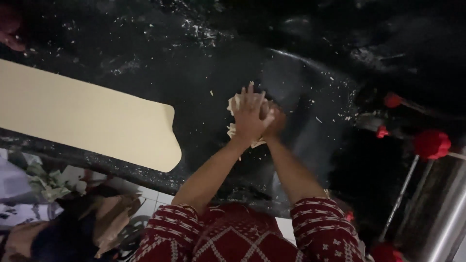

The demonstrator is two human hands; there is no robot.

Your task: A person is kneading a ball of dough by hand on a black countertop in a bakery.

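Dim light. Black stone tabletop [145, 73], speckled with pale crumbs. Cream board [87, 116] lying at its left. White floor tiles [150, 194] below the edge. Red knobs [431, 143] on metal rods at right.

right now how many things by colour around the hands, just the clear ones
Pale dough between the hands: 1
Cream board: 1
Red knobs: 3 clear, plus smaller red bits too dim to count
Black worktop: 1
Total: 6
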